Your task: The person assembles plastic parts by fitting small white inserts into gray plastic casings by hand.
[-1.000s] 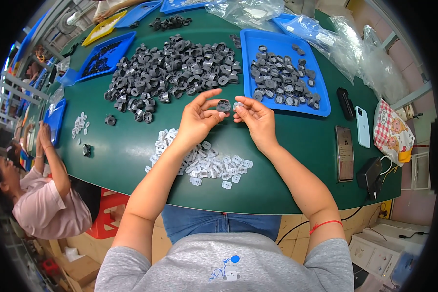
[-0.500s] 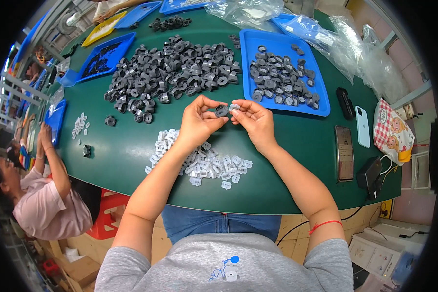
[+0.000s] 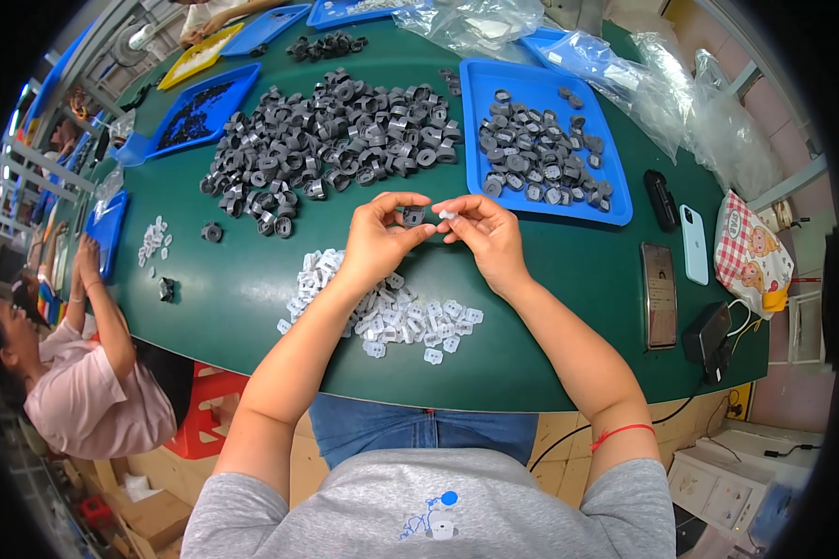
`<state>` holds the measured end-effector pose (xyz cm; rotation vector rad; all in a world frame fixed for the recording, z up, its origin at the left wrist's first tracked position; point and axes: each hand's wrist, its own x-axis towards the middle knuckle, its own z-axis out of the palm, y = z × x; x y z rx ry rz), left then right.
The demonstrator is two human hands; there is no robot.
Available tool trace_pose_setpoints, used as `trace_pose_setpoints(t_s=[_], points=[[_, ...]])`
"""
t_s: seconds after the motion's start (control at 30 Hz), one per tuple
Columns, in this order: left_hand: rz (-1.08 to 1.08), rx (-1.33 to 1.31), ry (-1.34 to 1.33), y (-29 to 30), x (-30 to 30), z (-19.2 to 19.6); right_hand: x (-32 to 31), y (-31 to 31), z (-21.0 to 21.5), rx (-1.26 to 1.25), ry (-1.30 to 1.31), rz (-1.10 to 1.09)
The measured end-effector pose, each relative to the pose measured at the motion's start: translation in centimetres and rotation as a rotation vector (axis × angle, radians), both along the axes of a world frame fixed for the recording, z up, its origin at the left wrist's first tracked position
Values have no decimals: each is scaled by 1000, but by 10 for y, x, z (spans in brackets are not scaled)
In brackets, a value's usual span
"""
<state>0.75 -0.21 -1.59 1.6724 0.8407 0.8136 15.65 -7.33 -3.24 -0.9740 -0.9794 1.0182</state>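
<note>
Between the thumb and fingers of my left hand (image 3: 382, 228) is a dark grey round plastic housing (image 3: 413, 217), its opening turned partly toward me. My right hand (image 3: 485, 233) pinches a small white plastic piece (image 3: 447, 214) just to its right, a little apart from the housing. Below my hands, partly behind my left forearm, lies a heap of flat white plastic pieces (image 3: 405, 317). Beyond my hands spreads a large pile of dark grey housings (image 3: 336, 135). To the right, a blue tray (image 3: 611, 177) carries more grey housings, several with white pieces in them.
On the right lie a black case (image 3: 661, 198), a light blue phone (image 3: 694, 244), a dark phone (image 3: 660, 293) and a patterned pouch (image 3: 753, 252). Clear plastic bags (image 3: 625, 93) cover the far right. A blue tray of small black parts (image 3: 242, 84) stands far left; a co-worker (image 3: 103, 373) sits left.
My left hand has tilted the grey housing so its side shows more. The white piece in my right hand has turned and dropped slightly.
</note>
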Motion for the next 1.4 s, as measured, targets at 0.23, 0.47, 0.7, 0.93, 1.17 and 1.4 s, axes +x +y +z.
trace_pose_setpoints(t_s=[0.23, 0.47, 0.7, 0.93, 1.17, 1.4], points=[[-12, -77, -86, 2, 1, -5, 2, 2, -3, 1, 17, -5], [-81, 32, -28, 7, -2, -11, -2, 1, 1, -41, 45, -18], [-75, -301, -206, 2, 0, -4, -3, 2, -2, -43, 81, -95], [-144, -315, -67, 0, 1, 0, -1, 2, 0, -98, 27, -125], [-120, -191, 3, -1, 1, 1, 0, 1, 2, -168, -20, -168], [-116, -5, 42, -3, 1, 0, -1, 0, 0, -201, -114, -119]])
